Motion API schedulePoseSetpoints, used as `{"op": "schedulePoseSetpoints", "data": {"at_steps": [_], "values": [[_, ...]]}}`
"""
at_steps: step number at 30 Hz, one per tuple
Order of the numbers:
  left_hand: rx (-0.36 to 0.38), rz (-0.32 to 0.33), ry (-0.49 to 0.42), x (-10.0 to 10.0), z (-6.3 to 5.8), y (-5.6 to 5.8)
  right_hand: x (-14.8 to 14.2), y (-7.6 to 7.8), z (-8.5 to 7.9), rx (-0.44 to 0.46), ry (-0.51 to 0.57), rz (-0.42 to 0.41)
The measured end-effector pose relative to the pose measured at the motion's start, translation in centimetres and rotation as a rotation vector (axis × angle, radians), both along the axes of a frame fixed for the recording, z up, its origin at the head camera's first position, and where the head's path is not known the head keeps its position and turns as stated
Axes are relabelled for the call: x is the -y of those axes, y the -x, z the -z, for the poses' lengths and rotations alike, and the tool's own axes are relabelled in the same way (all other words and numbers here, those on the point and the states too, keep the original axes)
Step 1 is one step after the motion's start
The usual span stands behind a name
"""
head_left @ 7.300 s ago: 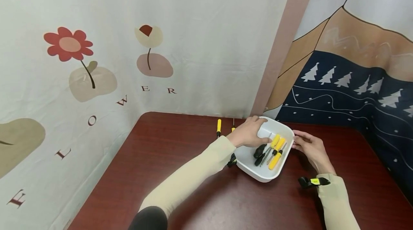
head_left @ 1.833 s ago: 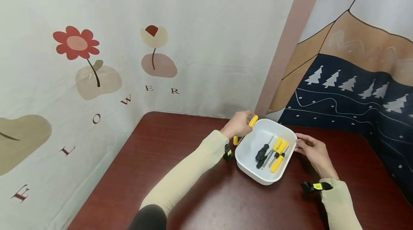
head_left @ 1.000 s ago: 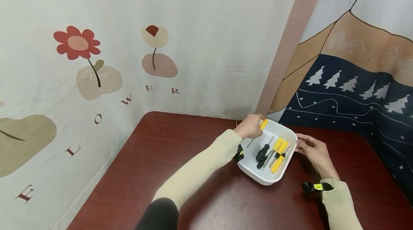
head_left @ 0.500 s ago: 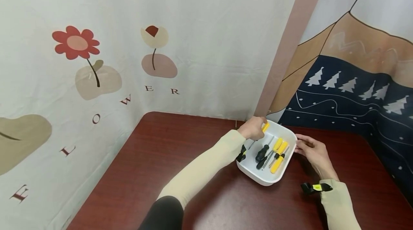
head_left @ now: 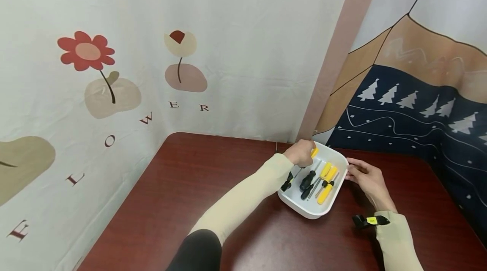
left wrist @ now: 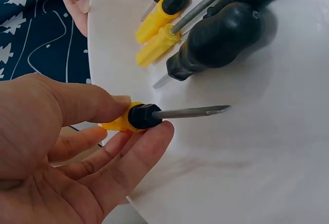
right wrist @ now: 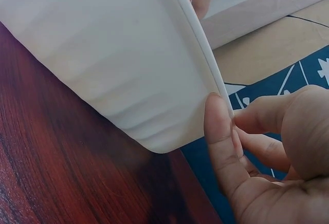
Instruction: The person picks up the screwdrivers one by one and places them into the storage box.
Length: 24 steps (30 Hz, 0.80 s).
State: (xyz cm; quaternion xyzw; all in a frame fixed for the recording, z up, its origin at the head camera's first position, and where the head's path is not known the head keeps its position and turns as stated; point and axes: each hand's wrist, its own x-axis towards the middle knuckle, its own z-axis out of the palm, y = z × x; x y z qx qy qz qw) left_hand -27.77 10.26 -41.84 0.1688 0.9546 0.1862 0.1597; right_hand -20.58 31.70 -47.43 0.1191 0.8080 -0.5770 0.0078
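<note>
My left hand (head_left: 299, 153) is over the far-left part of a white plastic tray (head_left: 304, 211). Its thumb and fingers pinch a small screwdriver (left wrist: 138, 116) with a yellow and black handle, the bare metal tip pointing away from the palm above the tray floor. Inside the tray lie several screwdrivers: a stubby black-handled one (head_left: 307, 181), a smaller black one (head_left: 306, 192), and yellow-handled ones, such as the yellow screwdriver (head_left: 326, 192) nearest the right wall. At the tray's right side, my right hand (head_left: 370, 180) grips the rim between thumb and fingers.
A thin metal shaft (head_left: 276, 147) stands out behind my left hand at the table's back edge, its other end hidden. The dark red table (head_left: 182, 186) meets a printed curtain (head_left: 243, 51) at the back. Wrist cameras sit on both sleeves.
Earlier my left hand reached into the tray; then it held the yellow screwdriver at the far-left rim. Since then it has moved right, over the tray. My right hand stays on the rim.
</note>
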Motion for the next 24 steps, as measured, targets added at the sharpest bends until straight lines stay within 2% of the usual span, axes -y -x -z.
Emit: {"op": "schedulePoseSetpoints", "data": {"at_steps": [13,20,24], "values": [[-0.009,0.021,0.070,-1.0,0.9,0.2,-0.1,0.1,0.0,0.000,-0.003,0.002],[-0.003,0.069,0.118,-1.3,1.1,0.4,0.0,0.2,0.1,-0.003,-0.010,0.001],[-0.043,0.121,0.170,-1.5,1.5,0.7,0.0,0.2,0.2,-0.004,-0.013,0.001]]}}
